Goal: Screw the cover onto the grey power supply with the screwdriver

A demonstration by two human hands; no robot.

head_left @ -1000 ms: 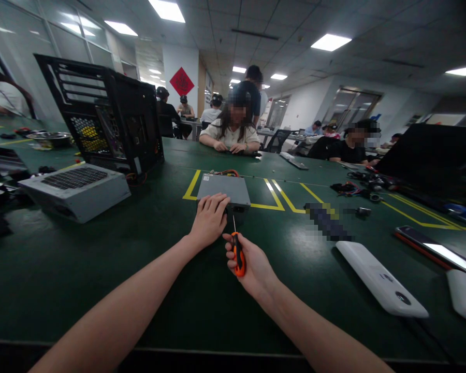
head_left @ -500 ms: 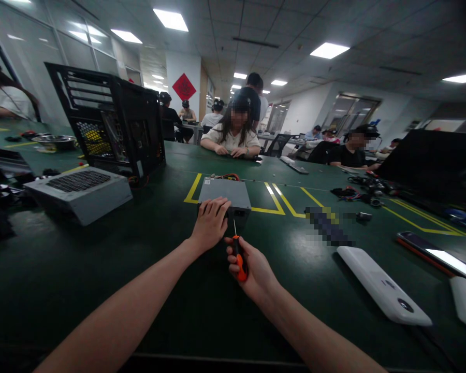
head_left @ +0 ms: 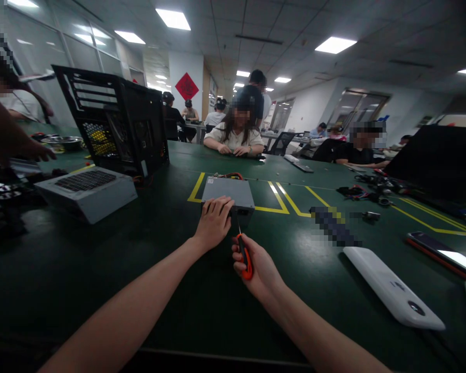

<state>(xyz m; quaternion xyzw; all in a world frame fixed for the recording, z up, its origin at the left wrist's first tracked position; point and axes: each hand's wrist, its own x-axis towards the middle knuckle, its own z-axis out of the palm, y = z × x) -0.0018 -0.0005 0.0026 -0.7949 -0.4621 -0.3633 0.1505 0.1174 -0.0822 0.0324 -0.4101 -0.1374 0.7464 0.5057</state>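
A grey computer power supply (head_left: pixel 229 189) lies flat on the green table in front of me, with coloured cables behind it and a socket in its near side. My left hand (head_left: pixel 214 221) lies over its near top edge, fingers bent and pressed on it, holding it. In my right hand (head_left: pixel 256 259) is an orange and black screwdriver (head_left: pixel 245 257), closed fingers round the handle. Its thin shaft points up and away to the near face of the power supply. Whether the tip sits in a screw is too small to tell.
To the left stand a second power supply (head_left: pixel 87 197) and a black computer case (head_left: pixel 116 122). A co-worker's hand (head_left: pixel 21 153) reaches in at the far left. On the right lie a white device (head_left: pixel 392 287), a phone (head_left: pixel 442 254) and cables (head_left: pixel 367 191). A person (head_left: pixel 236 132) sits opposite.
The view has shifted slightly, so things sit a little further right. The screwdriver handle has turned in my right hand. A co-worker's arm has come in at the left. My left hand stays on the power supply.
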